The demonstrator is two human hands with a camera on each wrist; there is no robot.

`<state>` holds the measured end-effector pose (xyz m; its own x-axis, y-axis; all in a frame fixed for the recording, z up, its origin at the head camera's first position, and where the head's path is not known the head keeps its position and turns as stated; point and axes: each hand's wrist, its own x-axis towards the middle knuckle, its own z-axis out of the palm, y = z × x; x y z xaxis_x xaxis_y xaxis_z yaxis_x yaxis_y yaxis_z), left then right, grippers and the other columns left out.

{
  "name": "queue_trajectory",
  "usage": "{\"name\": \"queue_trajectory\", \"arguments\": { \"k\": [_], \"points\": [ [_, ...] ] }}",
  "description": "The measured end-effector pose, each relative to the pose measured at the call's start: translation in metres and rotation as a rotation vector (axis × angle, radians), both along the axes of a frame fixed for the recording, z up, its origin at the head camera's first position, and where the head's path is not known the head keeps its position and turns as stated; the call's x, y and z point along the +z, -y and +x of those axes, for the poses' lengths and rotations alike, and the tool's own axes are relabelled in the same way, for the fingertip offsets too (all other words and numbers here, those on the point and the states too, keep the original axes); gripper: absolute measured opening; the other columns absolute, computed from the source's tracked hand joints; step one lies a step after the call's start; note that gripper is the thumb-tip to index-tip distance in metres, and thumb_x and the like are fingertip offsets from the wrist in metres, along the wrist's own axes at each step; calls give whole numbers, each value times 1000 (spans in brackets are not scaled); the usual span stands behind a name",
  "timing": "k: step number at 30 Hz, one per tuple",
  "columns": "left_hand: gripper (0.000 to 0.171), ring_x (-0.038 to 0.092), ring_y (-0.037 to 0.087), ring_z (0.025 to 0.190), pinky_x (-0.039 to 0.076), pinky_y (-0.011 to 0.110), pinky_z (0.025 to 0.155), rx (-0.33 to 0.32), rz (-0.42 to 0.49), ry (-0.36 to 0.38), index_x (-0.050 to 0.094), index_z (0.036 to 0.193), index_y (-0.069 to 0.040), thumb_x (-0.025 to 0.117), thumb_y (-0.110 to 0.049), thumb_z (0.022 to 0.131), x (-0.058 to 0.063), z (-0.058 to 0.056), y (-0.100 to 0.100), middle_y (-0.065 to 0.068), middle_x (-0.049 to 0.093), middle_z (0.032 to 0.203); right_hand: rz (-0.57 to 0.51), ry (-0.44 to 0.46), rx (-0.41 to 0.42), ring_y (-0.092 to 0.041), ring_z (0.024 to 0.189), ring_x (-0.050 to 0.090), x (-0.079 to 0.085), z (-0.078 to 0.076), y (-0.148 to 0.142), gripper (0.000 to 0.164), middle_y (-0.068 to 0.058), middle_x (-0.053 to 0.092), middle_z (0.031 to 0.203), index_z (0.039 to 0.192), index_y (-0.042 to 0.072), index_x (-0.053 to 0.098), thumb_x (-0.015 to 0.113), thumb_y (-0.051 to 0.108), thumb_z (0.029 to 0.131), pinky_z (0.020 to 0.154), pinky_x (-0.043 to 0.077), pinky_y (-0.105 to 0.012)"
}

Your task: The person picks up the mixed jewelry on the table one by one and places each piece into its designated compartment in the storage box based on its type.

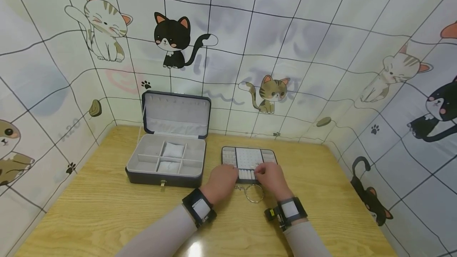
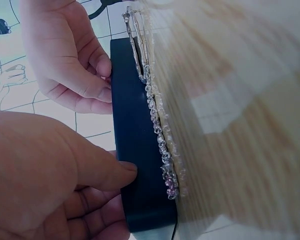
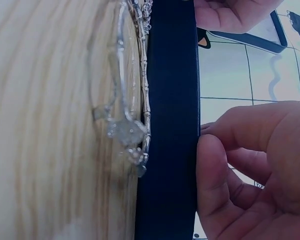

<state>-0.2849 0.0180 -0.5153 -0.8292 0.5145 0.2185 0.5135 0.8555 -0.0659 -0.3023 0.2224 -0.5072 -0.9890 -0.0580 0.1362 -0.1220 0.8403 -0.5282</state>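
A shallow dark-sided jewelry tray [image 1: 248,158] with pale compartments lies on the table. My left hand [image 1: 222,181] grips its near left corner; in the left wrist view the thumb [image 2: 125,172] presses on the dark front wall. My right hand [image 1: 274,179] is bent over the ring rolls at the tray's near right. Its thumb [image 3: 211,155] and index finger come together at the top edge, and anything between the tips is hidden. In front of the tray lie a silver bangle [image 1: 255,202] and a beaded bracelet [image 2: 157,125] with clear and pink stones.
Left of the tray stands an open dark jewelry box [image 1: 143,177], its lid [image 1: 176,114] raised. Two small white cushions [image 1: 173,150] sit in its middle compartments. A cat-print cloth [image 1: 228,50] hangs around the wooden table [image 1: 107,201].
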Motion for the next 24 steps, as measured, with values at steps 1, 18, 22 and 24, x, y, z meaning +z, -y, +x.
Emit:
{"name": "queue_trajectory", "arguments": {
  "k": [1,18,22,24],
  "points": [
    [6,66,18,78,58,32,66,2,-2,4,74,97,-13,68,-14,99,0,0,0,1,71,87,2,4,1,-15,79,64,0,0,0,9,0,76,81,81,14,79,79,5,84,75,56,-34],
    [5,65,17,77,57,31,65,32,-16,21,73,96,-15,69,-14,98,3,1,-1,0,69,86,25,16,-21,-15,76,63,-1,-1,2,12,0,73,78,78,13,77,78,3,84,72,53,-33],
    [6,66,18,78,57,32,65,38,-14,34,73,96,-14,68,-15,99,2,0,-2,1,69,86,26,2,-22,-16,75,62,-1,0,2,13,0,72,77,77,14,76,77,2,84,72,52,-33],
    [6,66,18,78,57,32,66,35,-14,33,74,97,-14,68,-14,99,1,0,-2,1,70,86,33,-9,-20,-16,74,61,-3,0,3,14,0,71,76,76,14,75,76,2,84,70,51,-33]
  ]
}}
